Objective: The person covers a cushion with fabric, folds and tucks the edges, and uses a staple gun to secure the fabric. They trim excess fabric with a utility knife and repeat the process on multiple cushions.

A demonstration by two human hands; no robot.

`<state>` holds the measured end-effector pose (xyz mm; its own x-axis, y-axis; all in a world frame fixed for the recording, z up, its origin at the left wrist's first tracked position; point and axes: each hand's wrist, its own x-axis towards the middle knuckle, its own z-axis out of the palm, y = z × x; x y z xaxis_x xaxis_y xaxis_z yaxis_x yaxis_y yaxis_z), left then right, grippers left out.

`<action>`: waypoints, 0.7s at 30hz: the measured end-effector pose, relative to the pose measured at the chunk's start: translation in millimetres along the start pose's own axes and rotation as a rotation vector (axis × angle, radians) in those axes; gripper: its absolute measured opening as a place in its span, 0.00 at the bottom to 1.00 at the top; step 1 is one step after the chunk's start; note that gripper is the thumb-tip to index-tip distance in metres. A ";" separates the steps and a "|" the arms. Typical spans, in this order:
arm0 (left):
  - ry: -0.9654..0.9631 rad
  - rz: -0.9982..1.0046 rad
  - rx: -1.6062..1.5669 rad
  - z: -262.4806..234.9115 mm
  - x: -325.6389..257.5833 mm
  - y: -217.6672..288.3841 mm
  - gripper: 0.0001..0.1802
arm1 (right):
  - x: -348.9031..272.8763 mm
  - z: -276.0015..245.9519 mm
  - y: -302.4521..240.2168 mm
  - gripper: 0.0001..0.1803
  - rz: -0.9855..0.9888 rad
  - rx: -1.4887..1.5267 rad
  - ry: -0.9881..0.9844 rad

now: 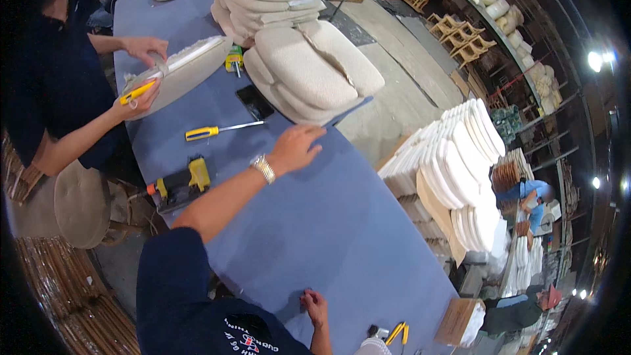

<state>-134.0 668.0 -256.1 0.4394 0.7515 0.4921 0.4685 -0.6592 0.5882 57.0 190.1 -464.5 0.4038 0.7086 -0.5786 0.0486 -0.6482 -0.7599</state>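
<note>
Navy sleeve [171, 279] leads to left grip [294, 150] beside cushions [305, 69].

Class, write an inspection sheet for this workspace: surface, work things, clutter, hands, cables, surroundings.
Surface: blue tabletop.
Work things: beige padded pieces, piled on the tabletop.
Clutter: yellow-handled screwdriver, dark phone-like object, yellow-and-black tool, yellow-handled pliers.
Hands: left hand open, nearest the beige padded pieces; right hand curled, contents unclear.
Cables: nothing seen for certain.
Surroundings: co-worker holding a yellow cutter and padded panel; white padded stacks beyond the tabletop.
</note>
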 end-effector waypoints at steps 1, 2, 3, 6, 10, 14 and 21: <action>0.002 -0.051 0.141 -2.6 22.4 -30.0 0.33 | -1.1 -0.5 -2.7 0.15 0.072 0.149 0.032; -0.008 -0.048 0.275 -3.7 43.9 -53.0 0.37 | -6.4 0.5 -7.2 0.14 0.159 0.302 0.072; -0.020 -0.042 0.406 -2.1 65.4 -71.1 0.42 | -6.5 1.2 -9.9 0.13 0.183 0.315 0.084; -0.141 -0.071 0.513 21.0 104.9 -113.3 0.45 | -7.2 5.0 -14.5 0.10 0.240 0.347 0.137; 0.020 -0.017 0.590 59.2 105.8 -128.3 0.45 | -17.2 13.4 -14.7 0.09 0.263 0.362 0.228; 0.047 0.024 0.662 59.9 102.8 -143.8 0.46 | -17.7 18.9 -11.0 0.09 0.254 0.367 0.241; 0.270 0.129 0.278 -64.0 152.9 -51.5 0.34 | -11.5 15.0 -12.7 0.09 0.213 0.305 0.206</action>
<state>-140.0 818.6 -170.0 0.3083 0.6177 0.7235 0.6284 -0.7032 0.3326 38.1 194.4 -452.6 0.5510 0.4769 -0.6848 -0.3159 -0.6404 -0.7001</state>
